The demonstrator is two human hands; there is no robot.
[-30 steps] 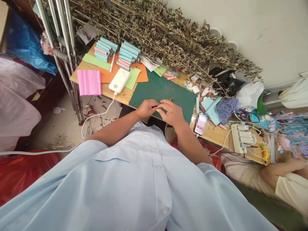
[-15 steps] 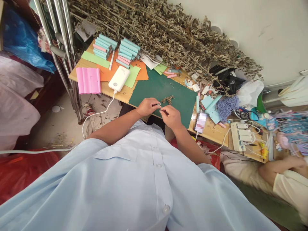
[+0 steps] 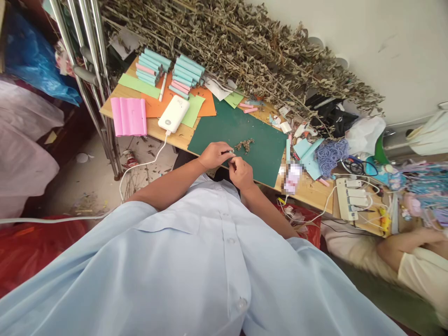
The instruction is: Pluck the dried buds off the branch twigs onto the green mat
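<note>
Both my hands meet over the near edge of a dark green cutting mat (image 3: 210, 133). My left hand (image 3: 214, 156) is closed in a pinch, and a small pale round end of something shows at its fingertips; its kind is too small to tell. Close against it, my right hand (image 3: 241, 172) is curled with its fingers pressed together, and whatever it grips is hidden. A little heap of dried leaves (image 3: 244, 145) lies on the mat just beyond my fingers.
Stacked blue and pink paper rolls (image 3: 189, 70), a white power bank (image 3: 174, 114) and pink paper (image 3: 129, 116) lie left. Dried plant stalks (image 3: 227, 46) line the back. A phone (image 3: 292, 178), purple yarn (image 3: 331, 156) and power strip (image 3: 346, 199) sit right. Crutches (image 3: 91, 79) stand left.
My right hand has shifted left and slightly down, closer to my left hand, and its fingers have curled in more. The left hand has barely moved.
</note>
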